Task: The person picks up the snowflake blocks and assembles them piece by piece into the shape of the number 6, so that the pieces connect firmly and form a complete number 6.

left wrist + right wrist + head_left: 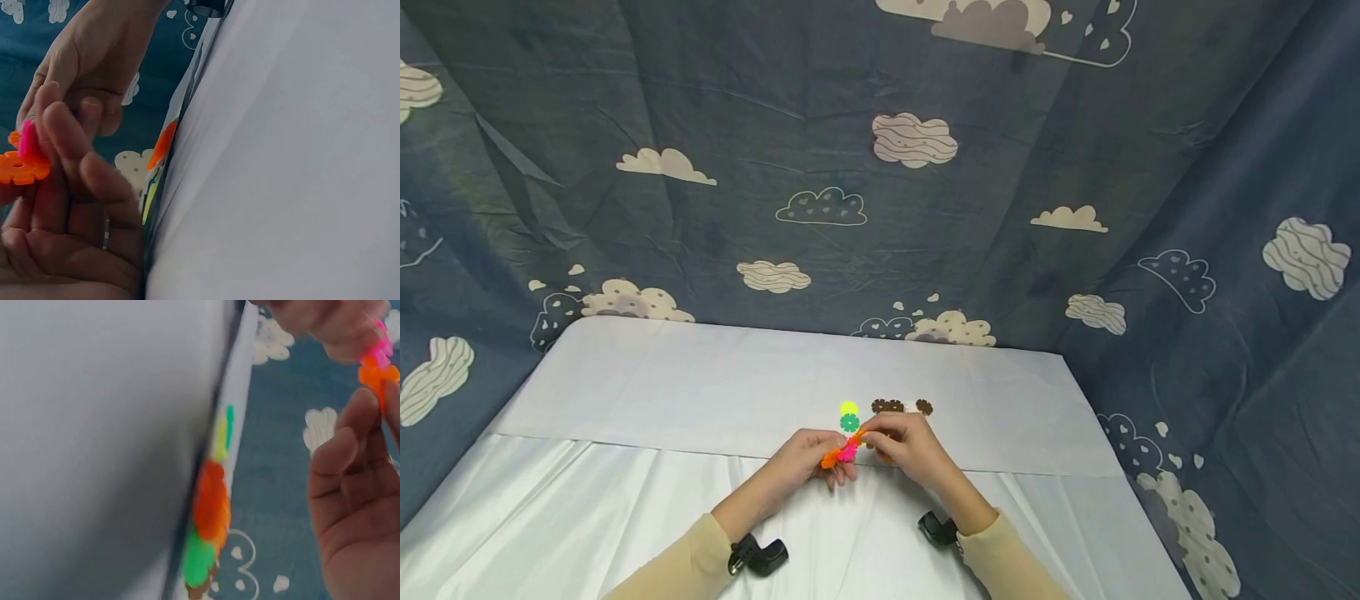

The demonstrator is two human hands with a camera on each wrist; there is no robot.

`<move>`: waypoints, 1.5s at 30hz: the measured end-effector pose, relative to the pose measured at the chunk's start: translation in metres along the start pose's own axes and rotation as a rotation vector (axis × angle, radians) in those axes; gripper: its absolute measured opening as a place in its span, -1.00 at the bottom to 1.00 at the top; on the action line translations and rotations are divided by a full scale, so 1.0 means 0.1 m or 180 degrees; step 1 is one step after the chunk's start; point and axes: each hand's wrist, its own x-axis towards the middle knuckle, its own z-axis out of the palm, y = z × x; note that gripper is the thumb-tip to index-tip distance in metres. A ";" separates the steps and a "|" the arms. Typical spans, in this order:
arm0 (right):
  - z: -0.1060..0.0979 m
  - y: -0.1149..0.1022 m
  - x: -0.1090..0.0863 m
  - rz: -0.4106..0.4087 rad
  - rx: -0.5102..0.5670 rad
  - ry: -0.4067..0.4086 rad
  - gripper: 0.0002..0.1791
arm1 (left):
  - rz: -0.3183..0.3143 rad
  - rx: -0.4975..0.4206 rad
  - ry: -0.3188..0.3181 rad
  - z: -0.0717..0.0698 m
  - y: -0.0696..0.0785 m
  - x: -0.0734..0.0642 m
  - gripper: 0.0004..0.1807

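Observation:
Over the table both hands hold a small joined cluster of notched plastic discs. My left hand (pixel 812 456) pinches an orange disc (pixel 830 459) at its left end, other fingers loosely bent. A pink disc (pixel 847 453) stands in the middle, set at an angle to the orange disc in the left wrist view. From the other side my right hand (pixel 912 442) pinches another orange disc (pixel 379 376) between thumb and fingertips. The fingers hide part of the joint between the pieces.
Just beyond the hands lie a yellow disc (pixel 848 407), a green disc (pixel 849 422) and several brown discs (pixel 887 406). More pieces behind the right hand are partly hidden. White cloth covers the table (pixel 700 383); a dark cloud-printed curtain (pixel 820 100) hangs around it.

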 end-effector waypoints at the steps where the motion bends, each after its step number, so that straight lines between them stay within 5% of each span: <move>1: 0.02 0.00 0.00 -0.0043 0.0008 0.0020 -0.91 | 0.0006 -0.0022 -0.0018 0.00 0.00 0.00 -0.45; 12: 0.08 -0.01 0.00 -0.0359 -0.0068 0.0115 -0.95 | -0.0037 -0.0395 -0.0332 -0.02 -0.06 0.02 -0.59; 18: 0.07 -0.02 0.00 0.0374 0.0153 -0.0159 -0.87 | -0.0241 -0.0354 -0.0448 -0.02 -0.04 0.01 -0.51; 22: 0.10 0.00 0.02 0.0879 0.0393 -0.0282 -0.81 | -0.0307 -0.0390 -0.0343 -0.01 -0.02 0.00 -0.48; 29: 0.12 0.04 0.03 0.1076 0.0649 -0.0067 -0.65 | -0.0218 -0.0101 -0.0211 0.15 0.00 0.01 -0.61; 32: 0.02 0.05 0.03 0.1114 0.0730 0.0024 -0.61 | -0.0202 -0.0180 0.0010 0.18 0.01 0.02 -0.64; 34: -0.08 0.08 0.03 0.1106 0.0574 0.0110 -0.64 | -0.0199 -0.0295 0.0195 0.18 0.02 0.02 -0.63; 37: -0.25 0.13 0.02 0.0981 -0.0181 0.0083 -0.75 | -0.0160 -0.0433 0.0368 0.17 0.02 0.02 -0.63; 41: -0.40 0.19 -0.02 0.0812 -0.1220 -0.0349 -0.80 | -0.0102 -0.0508 0.0457 0.15 0.00 0.02 -0.73; 45: -0.44 0.25 -0.04 0.0795 -0.1570 -0.0701 -0.69 | -0.0075 -0.0628 0.0556 0.15 -0.02 0.03 -0.86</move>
